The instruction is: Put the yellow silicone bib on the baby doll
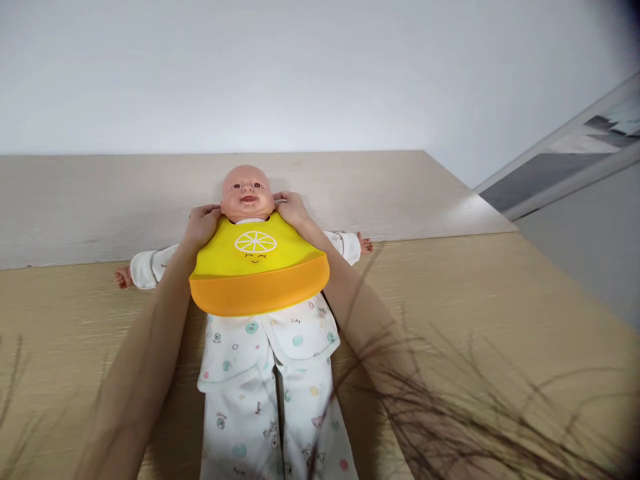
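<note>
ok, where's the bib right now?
Head view, left of centre: the bib lies on the doll, just below its head, its top between the left hand and right hand.

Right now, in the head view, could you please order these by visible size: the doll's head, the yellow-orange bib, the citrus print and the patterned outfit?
1. Patterned outfit, even cut off below
2. Yellow-orange bib
3. Doll's head
4. Citrus print

I count cool, diffuse, moderately bright light, palest low on the far wall [300, 80]; one patch of glare at the far right corner of the table [450, 300]; soft shadows flanking the legs of the doll [257, 340]; blurred hair strands [475, 413] near right; right-hand corners darkened.
</note>
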The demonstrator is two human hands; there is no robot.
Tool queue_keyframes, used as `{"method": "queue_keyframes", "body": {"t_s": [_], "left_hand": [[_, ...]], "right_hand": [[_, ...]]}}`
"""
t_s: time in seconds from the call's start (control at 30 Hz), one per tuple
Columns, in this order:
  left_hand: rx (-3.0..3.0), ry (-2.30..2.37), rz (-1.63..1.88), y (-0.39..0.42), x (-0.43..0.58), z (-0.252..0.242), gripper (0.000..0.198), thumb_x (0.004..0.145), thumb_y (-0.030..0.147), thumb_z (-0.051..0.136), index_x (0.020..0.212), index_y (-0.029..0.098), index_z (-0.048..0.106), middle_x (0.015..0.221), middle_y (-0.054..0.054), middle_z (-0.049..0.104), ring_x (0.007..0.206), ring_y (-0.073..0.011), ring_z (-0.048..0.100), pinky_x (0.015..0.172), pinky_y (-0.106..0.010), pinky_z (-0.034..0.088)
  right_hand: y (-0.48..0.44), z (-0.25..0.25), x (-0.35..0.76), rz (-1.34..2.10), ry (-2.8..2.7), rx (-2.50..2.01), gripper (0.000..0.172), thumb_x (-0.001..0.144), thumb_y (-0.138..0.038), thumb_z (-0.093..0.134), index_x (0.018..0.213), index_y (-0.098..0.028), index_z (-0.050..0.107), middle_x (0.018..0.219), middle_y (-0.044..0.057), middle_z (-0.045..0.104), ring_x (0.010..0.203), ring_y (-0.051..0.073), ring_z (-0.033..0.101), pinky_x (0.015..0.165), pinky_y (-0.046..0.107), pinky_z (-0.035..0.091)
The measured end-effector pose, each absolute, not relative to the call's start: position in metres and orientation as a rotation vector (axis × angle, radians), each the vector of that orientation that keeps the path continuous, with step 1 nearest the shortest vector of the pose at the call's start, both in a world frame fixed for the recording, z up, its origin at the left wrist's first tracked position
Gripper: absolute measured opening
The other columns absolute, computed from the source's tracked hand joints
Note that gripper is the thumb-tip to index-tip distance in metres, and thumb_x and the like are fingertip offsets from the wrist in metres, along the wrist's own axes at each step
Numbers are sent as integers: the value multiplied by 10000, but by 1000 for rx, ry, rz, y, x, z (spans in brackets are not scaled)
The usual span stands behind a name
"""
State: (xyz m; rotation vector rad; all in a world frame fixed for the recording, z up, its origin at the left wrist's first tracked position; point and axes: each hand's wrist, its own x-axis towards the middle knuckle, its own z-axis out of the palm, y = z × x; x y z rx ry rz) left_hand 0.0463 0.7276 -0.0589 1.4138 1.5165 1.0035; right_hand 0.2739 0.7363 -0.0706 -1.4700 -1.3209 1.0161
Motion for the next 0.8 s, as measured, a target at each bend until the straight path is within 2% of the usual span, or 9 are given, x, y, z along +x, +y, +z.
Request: {"method": "queue_keyframes", "body": {"t_s": [0.23,0.57,0.7,0.8], "left_hand": [[1380,1508,992,731,44,-61,302,687,320,583,823,129,774,751,-42,701,702,-177,558,636,-269,411],[1316,1512,1079,733,40,-65,239,687,288,610,782,147,777,750,-21,727,790,-196,614,720,-268,450],[1270,1477,1118,733,39,-62,199,677,289,631,745,162,769,773,-24,740,848,-205,636,769,-271,472],[1226,1444,1128,730,41,-57,193,651,284,646,757,166,756,763,-28,734,806,-203,641,753,-285,495]], "right_hand": [[740,-71,275,1001,-1312,-1469,173,784,-45,479,814,-101,639,922,95,724,903,149,643,928,302,526],[723,-67,268,1208,-1196,-1338,167,762,-171,545,807,-132,701,854,71,746,807,176,659,767,271,539],[699,-56,273,1236,-1125,-1377,245,752,-187,547,934,-140,704,784,28,706,702,156,628,652,247,490],[676,-45,282,1123,-1085,-1452,301,755,-205,576,1032,-146,677,814,21,693,704,145,617,648,242,469]]}}
